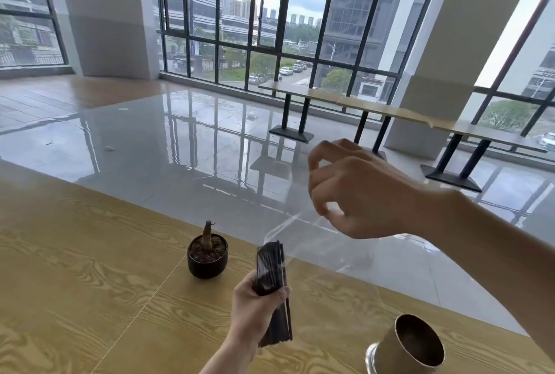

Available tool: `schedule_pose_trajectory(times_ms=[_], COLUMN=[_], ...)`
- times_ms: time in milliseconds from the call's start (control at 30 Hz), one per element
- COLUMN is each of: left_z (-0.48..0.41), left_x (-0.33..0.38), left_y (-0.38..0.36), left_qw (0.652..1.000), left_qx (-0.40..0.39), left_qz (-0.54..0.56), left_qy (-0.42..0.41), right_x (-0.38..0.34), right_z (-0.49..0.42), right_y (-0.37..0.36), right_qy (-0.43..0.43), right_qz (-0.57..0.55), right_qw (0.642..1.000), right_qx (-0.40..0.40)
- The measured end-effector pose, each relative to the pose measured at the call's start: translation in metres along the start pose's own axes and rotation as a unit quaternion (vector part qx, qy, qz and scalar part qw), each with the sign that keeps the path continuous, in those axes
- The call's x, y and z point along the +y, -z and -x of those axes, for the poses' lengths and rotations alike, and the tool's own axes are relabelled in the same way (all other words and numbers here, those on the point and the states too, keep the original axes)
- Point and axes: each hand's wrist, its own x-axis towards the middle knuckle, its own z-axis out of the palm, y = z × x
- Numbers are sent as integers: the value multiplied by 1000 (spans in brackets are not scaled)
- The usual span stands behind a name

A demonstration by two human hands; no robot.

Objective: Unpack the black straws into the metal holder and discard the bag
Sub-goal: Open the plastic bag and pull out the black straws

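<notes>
My left hand [255,304] grips a bundle of black straws [271,271] around its middle, held upright above the wooden table [75,298]. A clear plastic bag [288,228] still covers the upper end of the straws and stretches up to my right hand [357,193], which pinches the bag's top edge between its fingertips, raised above and to the right of the bundle. The lower straw ends stick out bare below my left hand. The metal holder [405,346] stands at the lower right on the table, its mouth open and tilted toward me.
A small black pot with a bare plant stump [207,253] stands on the table just left of the straws. Beyond the table edge lie a glossy tiled floor, a long bench table [375,107] by the windows, and a white pillar.
</notes>
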Motion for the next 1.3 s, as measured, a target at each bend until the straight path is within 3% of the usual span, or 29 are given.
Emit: schedule_pose_trajectory(times_ms=[167,300,467,633,767,900,1100,1300], left_z=[1,4,2,-13,-23,-24,-22,-24], left_x=[1,-3,-8,-6,0,-2,-8,-11], left_y=[-3,-3,1,6,12,14,12,13], left_qw=[1000,999,998,995,991,989,989,990], left_qx=[-8,-21,-56,-95,-133,-147,-144,-137], left_qz=[4,0,5,-6,-4,2,15,26], left_qy=[-8,-27,-26,-15,-32,-37,-37,-28], right_x=[4,15,36,45,49,61,79,77], right_z=[-2,-8,-11,-16,-15,-13,-12,-17], right_y=[17,29,36,23,14,20,26,25], right_qy=[-74,-209,-263,-277,-269,-300,-321,-292], right_qz=[-6,-107,-221,-222,-169,-308,-342,-202], right_qw=[991,952,927,933,948,900,883,935], right_qx=[-112,-195,-151,-51,-22,-70,-6,25])
